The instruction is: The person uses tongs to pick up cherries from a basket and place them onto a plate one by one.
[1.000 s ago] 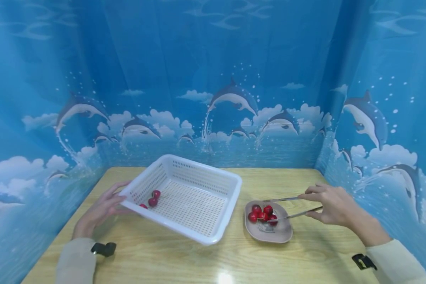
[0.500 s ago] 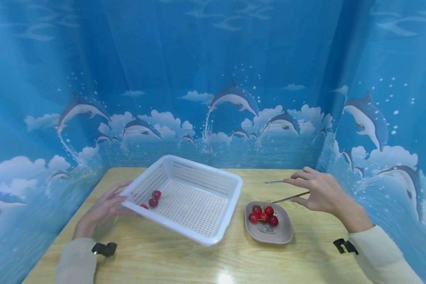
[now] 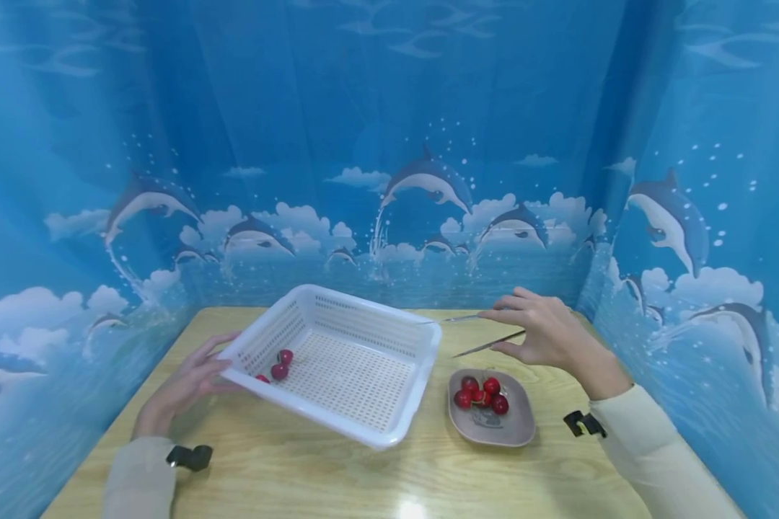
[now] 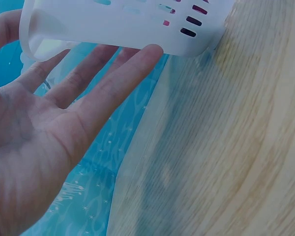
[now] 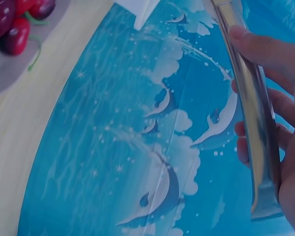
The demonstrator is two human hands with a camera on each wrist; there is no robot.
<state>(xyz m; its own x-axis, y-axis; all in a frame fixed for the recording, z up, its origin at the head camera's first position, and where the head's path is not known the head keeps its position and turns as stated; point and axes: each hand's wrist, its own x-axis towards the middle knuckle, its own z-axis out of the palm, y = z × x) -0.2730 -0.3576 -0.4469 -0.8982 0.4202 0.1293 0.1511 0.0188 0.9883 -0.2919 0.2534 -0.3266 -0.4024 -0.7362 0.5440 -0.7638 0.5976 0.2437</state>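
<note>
My left hand holds the white plastic basket by its left rim. In the left wrist view its fingers reach along the basket's underside. The basket is tilted, and a few cherries lie at its left end. My right hand grips metal tongs. The tongs' arms are spread, with nothing between their tips, which point left near the basket's right rim. In front of that hand, several cherries with green stems sit in a small pinkish dish.
Under everything is a wood-grain table. A blue dolphin-print curtain hangs behind it and along both sides. The dish stands on the table just right of the basket.
My right hand has lifted the tongs out of the dish and carried them up and left to the basket's right rim. The left hand and basket have stayed almost still.
</note>
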